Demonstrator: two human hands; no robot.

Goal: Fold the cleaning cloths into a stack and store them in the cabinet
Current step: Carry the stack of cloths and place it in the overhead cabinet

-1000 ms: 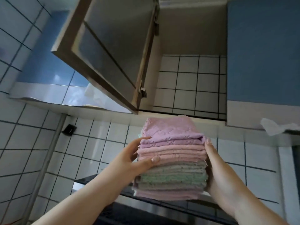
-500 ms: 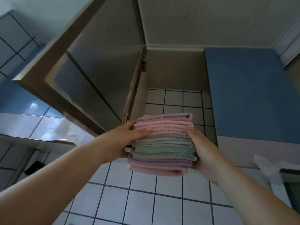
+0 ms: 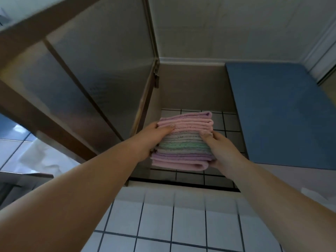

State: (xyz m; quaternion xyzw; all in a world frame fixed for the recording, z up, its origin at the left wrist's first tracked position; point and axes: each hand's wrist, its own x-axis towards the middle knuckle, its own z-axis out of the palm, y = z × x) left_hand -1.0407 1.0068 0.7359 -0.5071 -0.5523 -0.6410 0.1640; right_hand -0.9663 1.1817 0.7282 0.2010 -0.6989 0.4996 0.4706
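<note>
Folding is complete: the cloths form one stack [image 3: 183,140] of pink, grey, green and purple layers. The stack is held in the air at the mouth of the open cabinet [image 3: 192,88], above its lower front edge; whether it has crossed that edge cannot be told. It rests on no surface.

The left hand [image 3: 154,137] grips the left side of the stack, thumb across the upper pink layers. The right hand [image 3: 218,148] grips the right side, its fingers [image 3: 206,136] curled against the middle layers. Both hands clamp the stack between them.

Remaining, by judgement: set the stack down inside the cabinet, release it, and close the door [image 3: 91,70], which stands swung out to the left.

Change from the earlier frames: the stack has risen from in front of the tiled wall [image 3: 163,215] below the cabinet to the level of the opening, and lies further forward. The grip of both hands is unchanged.
</note>
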